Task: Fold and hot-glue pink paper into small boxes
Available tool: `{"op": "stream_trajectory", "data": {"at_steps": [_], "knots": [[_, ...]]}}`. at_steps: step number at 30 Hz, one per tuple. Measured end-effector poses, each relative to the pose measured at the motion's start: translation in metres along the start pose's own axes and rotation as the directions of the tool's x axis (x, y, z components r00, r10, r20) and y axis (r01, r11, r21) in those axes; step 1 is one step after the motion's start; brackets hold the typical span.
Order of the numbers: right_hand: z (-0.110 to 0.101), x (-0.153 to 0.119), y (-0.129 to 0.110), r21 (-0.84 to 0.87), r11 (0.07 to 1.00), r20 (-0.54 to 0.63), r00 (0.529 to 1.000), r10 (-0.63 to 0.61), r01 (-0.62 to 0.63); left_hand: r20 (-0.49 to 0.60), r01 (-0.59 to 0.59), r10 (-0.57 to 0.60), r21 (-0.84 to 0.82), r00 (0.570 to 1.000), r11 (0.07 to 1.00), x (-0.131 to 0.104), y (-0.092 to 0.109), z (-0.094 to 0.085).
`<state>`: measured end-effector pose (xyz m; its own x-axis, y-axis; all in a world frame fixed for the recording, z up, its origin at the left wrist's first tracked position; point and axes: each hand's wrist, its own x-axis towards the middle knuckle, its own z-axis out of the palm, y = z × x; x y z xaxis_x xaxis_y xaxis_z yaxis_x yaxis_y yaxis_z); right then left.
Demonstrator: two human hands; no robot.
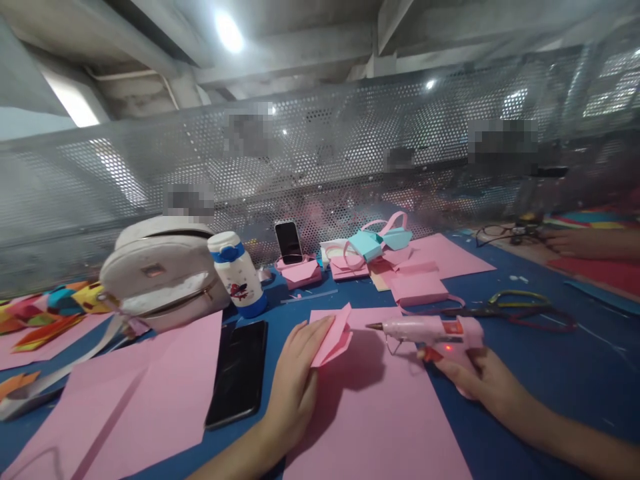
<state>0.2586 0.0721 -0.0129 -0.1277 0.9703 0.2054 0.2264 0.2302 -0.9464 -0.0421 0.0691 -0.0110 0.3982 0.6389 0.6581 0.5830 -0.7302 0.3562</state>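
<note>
My left hand (296, 380) holds a small folded pink paper piece (334, 339) upright, its fingers wrapped behind and along the edge. In my right hand (473, 373) is a pink glue gun (425, 328) with a small red light lit on its body. The gun's dark nozzle points left, a short gap away from the folded piece. Beneath both lies a large pink sheet (375, 420) on the blue table (565, 393). More pink sheets (135, 393) and a black phone (239, 377) are at the left.
A white backpack (165, 273) and bottle (237, 273) stand at back left. Pink paper bags (417, 283), a turquoise one (367, 245) and an upright phone (289, 241) are ahead. Scissors (520, 303) lie at right. Another person's hand (575, 241) is at far right.
</note>
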Motion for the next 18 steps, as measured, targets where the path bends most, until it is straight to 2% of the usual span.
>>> {"op": "stream_trajectory", "data": {"at_steps": [5, 11, 15, 16, 18], "knots": [[-0.013, 0.000, 0.009, -0.059, 0.994, 0.027, 0.996, 0.089, -0.087, -0.051, 0.051, -0.058, -0.124, 0.997, 0.991, -0.001, 0.001, 0.000], [-0.064, -0.005, 0.001, -0.254, 0.963, 0.079, 0.990, 0.113, -0.090, -0.079, 0.177, -0.200, -0.233, 0.977, 0.956, -0.003, -0.005, 0.004], [-0.100, -0.012, 0.001, -0.401, 0.912, 0.015, 0.995, 0.100, -0.086, -0.093, 0.287, -0.326, -0.294, 0.941, 0.912, 0.000, -0.004, 0.005], [-0.106, -0.014, 0.003, -0.414, 0.907, 0.021, 0.995, 0.097, -0.080, -0.097, 0.308, -0.351, -0.301, 0.931, 0.902, 0.000, -0.003, 0.006], [-0.112, -0.018, 0.007, -0.409, 0.911, -0.043, 0.998, 0.035, -0.049, -0.107, 0.327, -0.375, -0.312, 0.921, 0.892, 0.001, -0.001, 0.006]]}}
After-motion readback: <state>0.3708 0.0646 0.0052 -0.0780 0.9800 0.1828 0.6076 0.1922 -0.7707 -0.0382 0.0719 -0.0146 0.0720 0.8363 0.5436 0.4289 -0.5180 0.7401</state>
